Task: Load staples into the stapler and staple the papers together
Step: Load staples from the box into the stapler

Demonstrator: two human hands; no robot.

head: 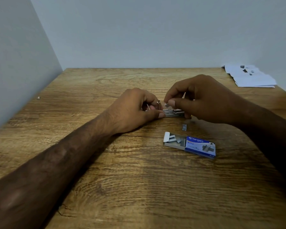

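Observation:
A small metal stapler [172, 112] lies on the wooden table [106, 162], its staple channel showing between my hands. My left hand [135, 109] grips its left end, thumb pressed on the side. My right hand [203, 98] is over its right end and pinches a short strip of staples [167, 105] between thumb and forefinger just above the channel. A blue and white staple box [191, 144] lies slid open in front of the stapler, with loose staple strips in its tray. Another short staple strip [184, 127] lies on the table between box and stapler. White papers [253, 78] lie at the far right corner.
Grey walls close the table at the back and along the left side. Small dark bits [245, 69] lie on the papers. A tiny white speck [38, 97] sits near the table's left edge.

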